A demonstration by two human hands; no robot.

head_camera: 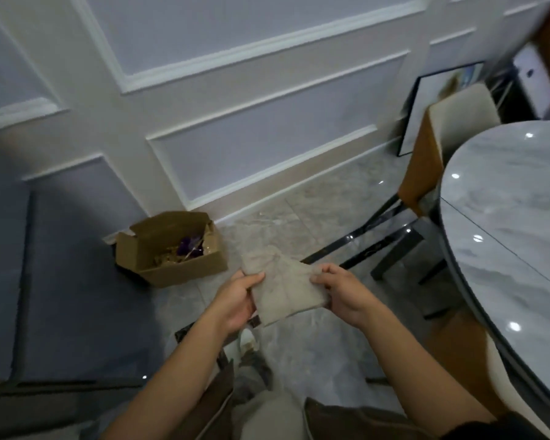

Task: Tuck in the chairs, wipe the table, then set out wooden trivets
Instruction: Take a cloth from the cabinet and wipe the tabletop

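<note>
A folded beige cloth [283,289] is held up over the floor between both hands. My left hand [237,300] grips its left edge with the thumb on top. My right hand [342,289] pinches its right edge. The round grey marble table [515,217] fills the right side of the view, away from the cloth. A chair [438,147] with a cream seat back and orange shell stands pushed against the table's far left edge. No wooden trivets are in view.
An open cardboard box [172,249] with paper and something purple inside sits on the floor by the panelled wall [235,106]. A framed picture [426,100] leans on the wall behind the chair. A dark grey rug or sofa edge [45,281] lies at left.
</note>
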